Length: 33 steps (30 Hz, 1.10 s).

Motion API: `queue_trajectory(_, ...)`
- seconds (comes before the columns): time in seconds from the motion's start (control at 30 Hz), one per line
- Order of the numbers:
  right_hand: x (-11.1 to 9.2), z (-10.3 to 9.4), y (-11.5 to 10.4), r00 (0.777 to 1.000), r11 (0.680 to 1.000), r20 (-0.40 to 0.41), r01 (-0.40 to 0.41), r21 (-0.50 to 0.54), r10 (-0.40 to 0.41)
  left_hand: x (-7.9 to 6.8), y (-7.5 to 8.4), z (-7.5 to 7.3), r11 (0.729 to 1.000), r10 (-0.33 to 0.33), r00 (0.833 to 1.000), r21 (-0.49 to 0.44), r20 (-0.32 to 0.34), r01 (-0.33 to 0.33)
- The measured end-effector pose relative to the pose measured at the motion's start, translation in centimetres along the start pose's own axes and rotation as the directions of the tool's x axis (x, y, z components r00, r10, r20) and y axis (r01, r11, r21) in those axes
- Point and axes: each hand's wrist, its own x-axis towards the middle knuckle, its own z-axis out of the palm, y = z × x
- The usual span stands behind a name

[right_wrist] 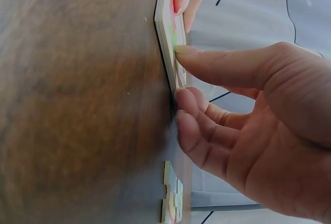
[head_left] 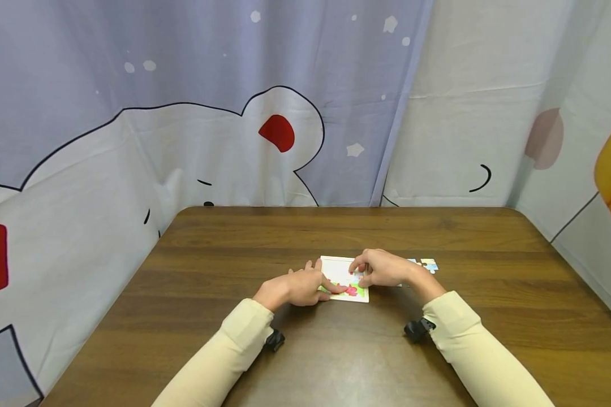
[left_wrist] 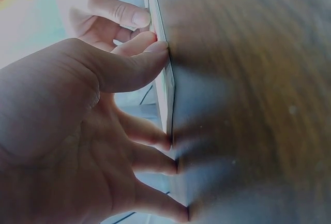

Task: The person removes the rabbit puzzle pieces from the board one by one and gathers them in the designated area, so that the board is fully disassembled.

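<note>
A small white-framed jigsaw puzzle board (head_left: 338, 261) lies flat on the table, with pink and green picture pieces in its lower part. My left hand (head_left: 302, 286) rests at the board's left side; its index finger presses on the picture and its thumb touches the near edge. In the left wrist view, the other fingers of that left hand (left_wrist: 98, 115) are spread, tips down on the table. My right hand (head_left: 385, 267) is over the board's right side. Its thumb and curled fingers pinch a puzzle piece (head_left: 357, 277), mostly hidden by the fingers.
Several loose puzzle pieces (head_left: 430, 264) lie right of the board, partly behind the right hand. In the right wrist view, loose pieces (right_wrist: 173, 195) lie flat on the tabletop. The brown wooden table (head_left: 265, 232) ends at a printed curtain (head_left: 209, 147) behind it.
</note>
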Motion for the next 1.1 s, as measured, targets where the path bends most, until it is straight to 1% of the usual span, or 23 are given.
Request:
queue_trajectory(0.23,0.12,0.04,0.00,0.999,1.000,-0.043,0.029,0.003,-0.029,-0.08,0.05,-0.04,1.000,-0.012,1.000,-0.005,0.014,0.012)
queue_trajectory(0.4,0.11,0.03,-0.08,0.998,0.999,-0.056,0.027,0.020,-0.026,-0.01,0.05,-0.13,1.000,-0.013,1.000,-0.008,0.018,0.013)
queue_trajectory(0.53,0.17,0.02,-0.13,0.999,0.999,-0.049,0.022,0.024,-0.021,-0.05,0.08,-0.18,1.000,-0.010,1.000,-0.009,0.020,0.010)
queue_trajectory(0.77,0.33,-0.20,-0.16,0.999,0.997,-0.030,0.028,0.075,-0.026,-0.16,0.05,-0.30,1.000,-0.002,1.000,-0.016,0.023,0.002)
queue_trajectory(1.1,0.22,-0.20,-0.09,0.999,0.995,-0.026,0.024,0.095,-0.021,-0.13,0.18,-0.28,0.999,-0.001,1.000,-0.032,0.023,0.002)
